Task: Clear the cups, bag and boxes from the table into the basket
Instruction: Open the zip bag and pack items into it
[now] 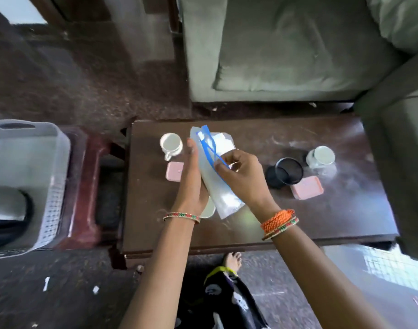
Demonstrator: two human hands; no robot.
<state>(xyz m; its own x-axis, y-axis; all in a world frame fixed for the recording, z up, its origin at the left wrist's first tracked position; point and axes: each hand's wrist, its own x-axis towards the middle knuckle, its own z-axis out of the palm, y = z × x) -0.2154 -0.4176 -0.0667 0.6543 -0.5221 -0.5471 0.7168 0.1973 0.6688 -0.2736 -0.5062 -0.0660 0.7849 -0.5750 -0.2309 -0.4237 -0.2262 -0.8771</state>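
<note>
The dark wooden table (298,222) fills the middle of the scene, and the grey slotted basket (49,186) sits on a red stool (84,186) to its left, well apart from the hands. Above the table's centre the clear plastic bag (217,186) with the blue zip edge is held up between both hands, its long axis running from far-left to near-right. The left hand (191,179) lies along the bag's left side with fingers straight and pressed together flat against it; the right hand (241,174) is curled at the bag's right edge, thumb and fingers pinching the blue strip. Since the basket lies to the left, the left hand is the nearer one for carrying the bag over — a judgement, not a thing seen.

Still on the table: a black cup (284,172) on its side and a glass mug (320,157) at the right, a white cup (171,144) far-left, another cup (208,210) partly hidden under the bag, and two pink boxes — one at the left (173,170), one at the right (306,187).
</note>
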